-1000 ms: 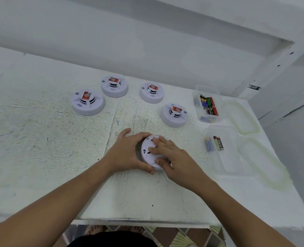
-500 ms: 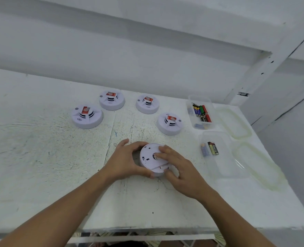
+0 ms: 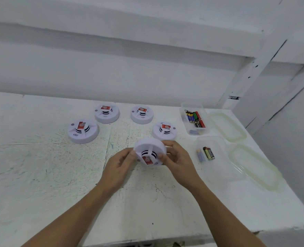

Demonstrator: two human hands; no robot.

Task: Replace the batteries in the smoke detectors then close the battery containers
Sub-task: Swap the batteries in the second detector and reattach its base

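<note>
A: Status, this frame. Both hands hold one detector (image 3: 149, 154) up off the table (image 3: 40, 166), tilted so its sensor face with the red sticker points toward the camera. Left hand (image 3: 120, 165) pinches its left rim between thumb and fingers; right hand (image 3: 177, 160) grips the right rim the same way.

B: Battery side?

A: Turned away, hidden. Cannot tell whether that cover is shut or which cells are inside.

B: The other four?

A: Four detectors (image 3: 83, 131) sit face up in an arc behind the held one, well apart from each other. Their undersides are hidden too, so done or not done cannot be read off them.

B: Supplies?

A: Far box (image 3: 195, 120) holds a loose pile of batteries. Near box (image 3: 208, 154) holds only a few (one dark cell clear, the pale ones beside it blurred). Both lids (image 3: 228, 127) lie off, right of the boxes.

B: Judgement?

A: Closing the boxes is certainly still left. Detector progress is undetermined.
</note>
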